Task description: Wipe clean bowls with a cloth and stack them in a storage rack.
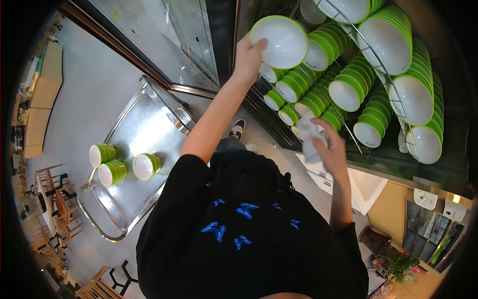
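My left hand (248,56) grips the rim of a large green-rimmed white bowl (282,43), thumb on its inner face, before a cabinet with wire shelves. My right hand (332,147) is lower on the right, its thumb and fingers around a blurred whitish, translucent item (312,145), perhaps a cup or cloth. Nested stacks of green bowls with white insides (345,95) lie on their sides behind both hands. Larger bowls (386,43) are stacked on the upper rack at the right.
A metal cart (149,116) stands at the left, with a few short stacks of green bowls (143,166) on it. An open glass door (186,41) adjoins the cabinet. Wire shelf bars (392,82) cross in front of the stacks. Wooden chairs (63,205) stand at far left.
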### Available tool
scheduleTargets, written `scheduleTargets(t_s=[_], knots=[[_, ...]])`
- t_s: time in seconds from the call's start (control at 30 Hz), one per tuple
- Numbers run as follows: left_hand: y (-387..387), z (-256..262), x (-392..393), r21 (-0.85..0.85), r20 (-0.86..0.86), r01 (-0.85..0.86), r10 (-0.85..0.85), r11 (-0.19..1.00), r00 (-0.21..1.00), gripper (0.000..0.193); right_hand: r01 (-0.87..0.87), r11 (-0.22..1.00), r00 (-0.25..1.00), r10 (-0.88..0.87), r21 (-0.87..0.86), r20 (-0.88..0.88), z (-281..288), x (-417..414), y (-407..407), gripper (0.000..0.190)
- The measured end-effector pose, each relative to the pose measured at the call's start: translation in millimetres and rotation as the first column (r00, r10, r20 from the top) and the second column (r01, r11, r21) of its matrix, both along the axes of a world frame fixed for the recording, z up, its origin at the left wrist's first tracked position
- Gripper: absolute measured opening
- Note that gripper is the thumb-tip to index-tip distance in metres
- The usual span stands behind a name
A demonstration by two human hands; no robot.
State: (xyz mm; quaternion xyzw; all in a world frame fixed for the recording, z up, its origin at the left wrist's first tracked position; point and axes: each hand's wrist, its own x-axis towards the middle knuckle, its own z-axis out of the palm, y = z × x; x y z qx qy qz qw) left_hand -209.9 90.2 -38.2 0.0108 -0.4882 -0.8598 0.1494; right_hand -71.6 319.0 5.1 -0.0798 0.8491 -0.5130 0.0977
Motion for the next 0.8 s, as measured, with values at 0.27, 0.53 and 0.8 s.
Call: scheduleTargets(t_s=[0.27, 0.53, 0.8], knots=[[40, -22, -101, -0.371, -0.006, -0.243, 0.26, 0.896, 0.966, 0.035, 0.102, 0.824, 0.913, 0.145, 0.557, -0.382, 51, -124, -51, 0.025], [56, -17, -139, -0.434, 0.122, -0.21, 0.288, 0.876, 0.95, 0.036, 0.29, 0.732, 0.814, 0.149, 0.616, -0.561, 38, -186, -68, 0.033], [68, -17, -166, -0.42, 0.133, -0.228, 0.309, 0.878, 0.942, 0.034, 0.262, 0.731, 0.88, 0.087, 0.63, -0.467, 29, -269, -56, 0.047]])
